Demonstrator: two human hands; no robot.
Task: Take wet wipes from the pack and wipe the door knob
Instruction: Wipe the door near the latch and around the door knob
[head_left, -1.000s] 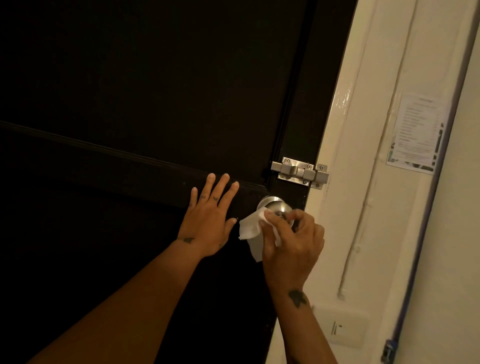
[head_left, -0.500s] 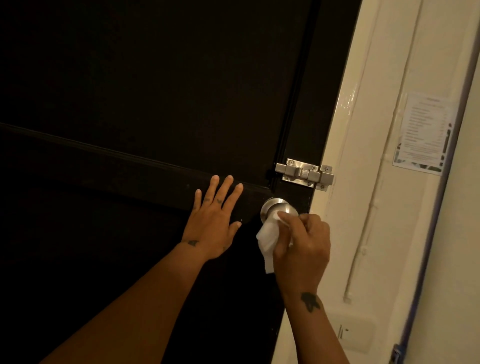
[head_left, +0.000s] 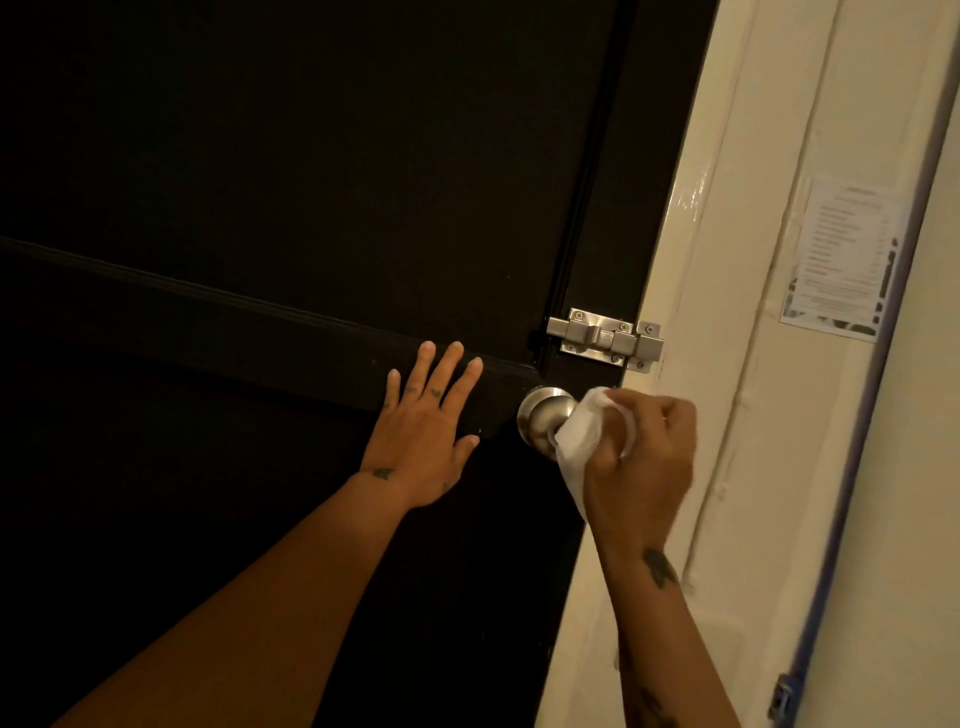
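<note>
Door knob (head_left: 543, 418): round brushed-metal knob, sitting near the right edge of the dark door (head_left: 285, 182). Left half of it is bare and catching the light, right half is covered up by the wipe.

Wet wipe (head_left: 584, 436): white, bunched up, pressed right against the right side of the knob. A loose tail of it hangs down below the knob, along the thumb side of the right hand.

Right hand (head_left: 641, 462): just right of the knob, curled into a loose fist around the wipe. Fingers are bent in and gripping the bunched cloth, knuckles up toward the camera. There's a bit of motion blur here, so I can't really tell which fingertips are actually on the knob through the wipe.

Left hand (head_left: 423, 436): just left of the knob, palm flat on the door, not touching the knob. Fingers are straight and slightly fanned apart, pointing up and a bit right, tips landing on the raised horizontal rail (head_left: 208, 317) of the door. Thumb sticks out toward the knob.

Slide bolt (head_left: 605, 338): silver latch screwed on just above the knob, reaching across to the door's edge.

Door frame (head_left: 727, 364): glossy cream paint, right of the knob, behind the right hand.

Paper notice (head_left: 839, 260): printed sheet stuck on the wall well up and right of the knob, text too small to read.

Wipe pack: not seeing it anywhere in the shot.
</note>
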